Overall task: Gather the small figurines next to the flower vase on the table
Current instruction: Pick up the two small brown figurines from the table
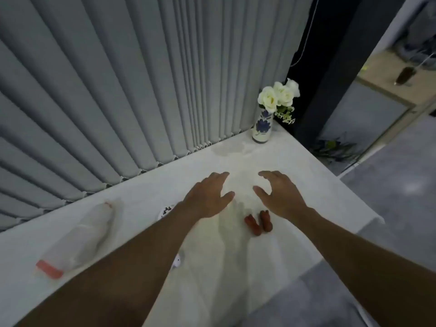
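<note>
1. While both hands hover empty above the tabletop, two small reddish-brown figurines (258,222) lie side by side on the white table (306,166), near the front edge and well apart from the flower vase (262,126).
2. Right hand (280,197): spread and curved, holding nothing, poised just beyond the figurines.
3. Left hand (207,197): open, fingers loosely extended, holding nothing, beside the pair on their left.
4. Flower vase: white with blue floral print, white roses, upright at the far corner of the table.
5. Further small white pieces: one patterned item (166,210) partly hidden behind the left forearm, another (176,261) peeking out under it; possibly figurines too, cannot tell.
6. Clear plastic bottle (80,234) with a red cap, lying on its side at the left.
7. Vertical blinds (118,90), grey, behind the table.
8. Handling note, as judgement: pinch each reddish piece low, or cup both together, lift clear, and set them down just beside the vase without knocking it; check under the forearm for the rest.
</note>
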The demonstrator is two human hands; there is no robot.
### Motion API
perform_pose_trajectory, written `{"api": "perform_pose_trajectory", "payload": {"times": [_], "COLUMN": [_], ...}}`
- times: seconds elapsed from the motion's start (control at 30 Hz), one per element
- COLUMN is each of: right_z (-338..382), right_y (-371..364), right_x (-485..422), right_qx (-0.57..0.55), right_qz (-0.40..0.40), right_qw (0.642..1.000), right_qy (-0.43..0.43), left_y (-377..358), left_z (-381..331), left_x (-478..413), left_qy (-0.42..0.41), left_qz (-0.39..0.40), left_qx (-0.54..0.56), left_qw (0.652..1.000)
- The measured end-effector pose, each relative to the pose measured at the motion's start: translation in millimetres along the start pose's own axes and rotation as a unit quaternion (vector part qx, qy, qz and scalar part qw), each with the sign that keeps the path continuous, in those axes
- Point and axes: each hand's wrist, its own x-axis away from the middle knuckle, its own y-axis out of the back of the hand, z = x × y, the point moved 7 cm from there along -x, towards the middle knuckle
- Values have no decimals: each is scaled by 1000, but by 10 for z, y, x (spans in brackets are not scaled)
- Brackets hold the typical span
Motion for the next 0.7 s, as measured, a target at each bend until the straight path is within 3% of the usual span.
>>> {"api": "perform_pose_trajectory", "payload": {"times": [0.17, 0.4, 0.7], "right_z": [-483, -760, -1015], "right_y": [-495, -874, -1124], "right_x": [265, 419, 417], "right_qx": [-23, -47, -49], "right_qz": [89, 139, 135], "right_qw": [994, 989, 989], "right_qy": [-50, -32, -30], "left_y": [-819, -1369, -1660], "left_z": [3, -81, -118], "left_x": [-56, -143, -272], "left_qy": [-12, -25, 3], "left_qz": [81, 108, 66], "left_qx": [33, 81, 39], "left_qw": [996, 991, 997]}}
